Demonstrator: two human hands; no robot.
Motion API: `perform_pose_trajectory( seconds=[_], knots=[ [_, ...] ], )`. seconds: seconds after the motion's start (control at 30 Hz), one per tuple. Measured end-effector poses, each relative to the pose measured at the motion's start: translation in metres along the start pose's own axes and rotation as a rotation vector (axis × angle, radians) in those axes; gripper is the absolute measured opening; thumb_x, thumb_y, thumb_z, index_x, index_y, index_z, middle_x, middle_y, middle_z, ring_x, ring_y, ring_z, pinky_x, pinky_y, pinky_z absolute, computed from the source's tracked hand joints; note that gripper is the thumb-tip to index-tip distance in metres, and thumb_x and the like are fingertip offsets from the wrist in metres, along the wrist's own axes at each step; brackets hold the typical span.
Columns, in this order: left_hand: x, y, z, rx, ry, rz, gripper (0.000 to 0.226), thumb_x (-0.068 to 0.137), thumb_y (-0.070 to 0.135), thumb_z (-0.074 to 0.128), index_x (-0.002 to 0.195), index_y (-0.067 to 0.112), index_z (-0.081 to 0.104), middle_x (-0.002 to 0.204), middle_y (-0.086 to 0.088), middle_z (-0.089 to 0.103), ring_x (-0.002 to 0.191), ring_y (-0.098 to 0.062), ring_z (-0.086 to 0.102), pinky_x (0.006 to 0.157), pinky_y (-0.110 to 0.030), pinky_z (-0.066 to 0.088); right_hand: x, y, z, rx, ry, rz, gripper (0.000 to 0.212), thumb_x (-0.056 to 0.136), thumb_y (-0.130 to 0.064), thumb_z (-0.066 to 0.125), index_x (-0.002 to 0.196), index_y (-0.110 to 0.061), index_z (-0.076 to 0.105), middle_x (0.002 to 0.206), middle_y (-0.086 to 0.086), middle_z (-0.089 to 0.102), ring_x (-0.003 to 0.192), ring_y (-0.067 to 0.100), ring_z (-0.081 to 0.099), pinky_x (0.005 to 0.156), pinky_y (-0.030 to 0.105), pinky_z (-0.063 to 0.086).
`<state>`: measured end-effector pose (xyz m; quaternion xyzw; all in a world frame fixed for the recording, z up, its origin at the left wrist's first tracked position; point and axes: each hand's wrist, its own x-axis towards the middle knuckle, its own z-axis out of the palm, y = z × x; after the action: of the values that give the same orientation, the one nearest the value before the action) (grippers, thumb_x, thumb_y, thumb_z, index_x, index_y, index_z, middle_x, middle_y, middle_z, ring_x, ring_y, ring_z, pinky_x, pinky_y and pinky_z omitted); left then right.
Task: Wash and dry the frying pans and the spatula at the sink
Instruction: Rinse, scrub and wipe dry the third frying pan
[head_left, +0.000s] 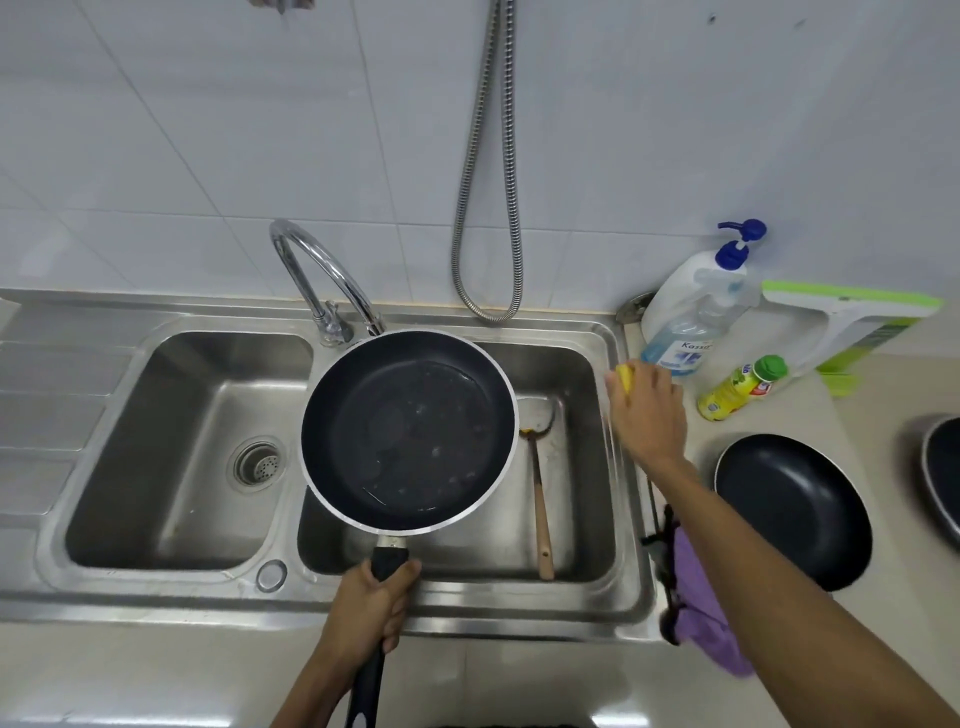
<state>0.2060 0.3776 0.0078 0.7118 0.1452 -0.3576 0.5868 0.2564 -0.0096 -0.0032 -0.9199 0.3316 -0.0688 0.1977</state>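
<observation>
The left hand (371, 597) is wrapping tight round the black handle (366, 686), holding the frying pan (410, 431) level over the right basin (579, 467). Rigid, wet and slick inside, it is probably pulling front-heavy, so the handle suits gripping. Farther off, the right hand (647, 410) is clutching a yellow sponge (625, 376).

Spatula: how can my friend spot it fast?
Find the steel double sink and its right basin. Right of the black pan that the left hand holds, the spatula lies on the bottom: the only thing with a long wooden handle.
</observation>
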Motion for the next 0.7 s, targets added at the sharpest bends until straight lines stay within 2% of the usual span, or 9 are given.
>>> perform_pose_trajectory(
  seconds=[0.1, 0.17, 0.27, 0.33, 0.43, 0.5, 0.57, 0.63, 0.7],
  knots=[
    [0.0, 0.008, 0.013, -0.017, -0.025, 0.015, 0.037, 0.094, 0.014, 0.068, 0.069, 0.013, 0.041, 0.048, -0.001, 0.032, 0.036, -0.013, 0.027, 0.035, -0.019, 0.029, -0.011, 0.049, 0.016, -0.294, -0.291, 0.027, 0.067, 0.098, -0.067, 0.018, 0.154, -0.03, 0.021, 0.162, 0.014, 0.021, 0.144, 0.046, 0.026, 0.112, 0.067, 0.023],
    [-0.001, 0.014, 0.026, -0.026, -0.051, 0.029, 0.036, 0.094, 0.016, 0.068, 0.069, 0.013, 0.042, 0.048, -0.001, 0.035, 0.036, -0.013, 0.032, 0.035, -0.02, 0.031, -0.027, 0.044, 0.02, -0.293, -0.231, 0.039, 0.069, 0.101, -0.065, 0.019, 0.158, -0.026, 0.018, 0.165, 0.015, 0.015, 0.149, 0.047, 0.016, 0.115, 0.068, 0.015],
    [0.002, 0.026, 0.05, -0.072, -0.026, 0.037, 0.032, 0.095, 0.018, 0.068, 0.069, 0.009, 0.051, 0.049, -0.004, 0.052, 0.046, -0.021, 0.063, 0.04, -0.023, 0.041, -0.082, -0.011, 0.009, 0.002, 0.028, -0.115, 0.043, 0.107, -0.043, 0.034, 0.139, -0.017, 0.046, 0.137, 0.018, 0.054, 0.126, 0.041, 0.051, 0.104, 0.055, 0.044],
    [0.004, 0.038, 0.068, -0.095, -0.02, 0.1, 0.027, 0.096, 0.021, 0.068, 0.075, 0.005, 0.066, 0.063, -0.009, 0.072, 0.064, -0.022, 0.074, 0.054, -0.027, 0.053, -0.144, -0.05, 0.005, 0.358, -0.182, -0.031, 0.02, 0.106, -0.044, 0.037, 0.113, -0.028, 0.046, 0.103, 0.003, 0.064, 0.094, 0.025, 0.064, 0.085, 0.05, 0.054],
    [0.007, 0.047, 0.085, -0.047, -0.001, 0.215, 0.036, 0.096, 0.031, 0.066, 0.069, 0.009, 0.074, 0.067, -0.001, 0.075, 0.066, -0.009, 0.069, 0.065, -0.021, 0.053, -0.207, -0.078, 0.012, 0.65, -0.479, 0.261, 0.039, 0.095, -0.065, 0.037, 0.11, -0.029, 0.043, 0.09, 0.002, 0.067, 0.08, 0.018, 0.068, 0.08, 0.051, 0.057],
    [0.014, 0.044, 0.088, -0.029, 0.027, 0.21, 0.04, 0.096, 0.042, 0.064, 0.07, 0.015, 0.078, 0.068, -0.004, 0.071, 0.068, -0.011, 0.063, 0.068, -0.023, 0.051, -0.214, -0.076, 0.023, 0.737, -0.475, 0.351, 0.049, 0.087, -0.079, 0.034, 0.105, -0.034, 0.041, 0.092, 0.005, 0.067, 0.081, 0.02, 0.07, 0.08, 0.053, 0.058],
    [0.017, 0.045, 0.09, 0.002, 0.034, 0.188, 0.037, 0.095, 0.05, 0.062, 0.073, 0.027, 0.082, 0.075, -0.004, 0.073, 0.074, -0.012, 0.064, 0.077, -0.026, 0.052, -0.21, -0.076, 0.026, 0.757, -0.492, 0.415, 0.049, 0.089, -0.078, 0.031, 0.102, -0.032, 0.04, 0.096, 0.008, 0.067, 0.084, 0.023, 0.07, 0.083, 0.055, 0.058],
    [0.016, 0.051, 0.095, -0.069, 0.034, 0.137, 0.038, 0.097, 0.045, 0.06, 0.08, 0.017, 0.08, 0.078, 0.004, 0.078, 0.078, -0.003, 0.071, 0.076, -0.014, 0.052, -0.208, -0.084, 0.027, 0.784, -0.563, 0.471, 0.058, 0.088, -0.08, 0.03, 0.103, -0.026, 0.048, 0.099, 0.011, 0.068, 0.085, 0.027, 0.072, 0.081, 0.055, 0.059],
    [0.016, 0.057, 0.097, -0.087, 0.016, 0.119, 0.044, 0.099, 0.043, 0.057, 0.094, 0.003, 0.075, 0.083, 0.005, 0.08, 0.086, 0.002, 0.073, 0.076, -0.011, 0.049, -0.212, -0.097, 0.022, 0.87, -0.682, 0.548, 0.066, 0.089, -0.079, 0.03, 0.104, -0.023, 0.061, 0.088, 0.01, 0.074, 0.072, 0.026, 0.075, 0.066, 0.049, 0.063]
  ],
)
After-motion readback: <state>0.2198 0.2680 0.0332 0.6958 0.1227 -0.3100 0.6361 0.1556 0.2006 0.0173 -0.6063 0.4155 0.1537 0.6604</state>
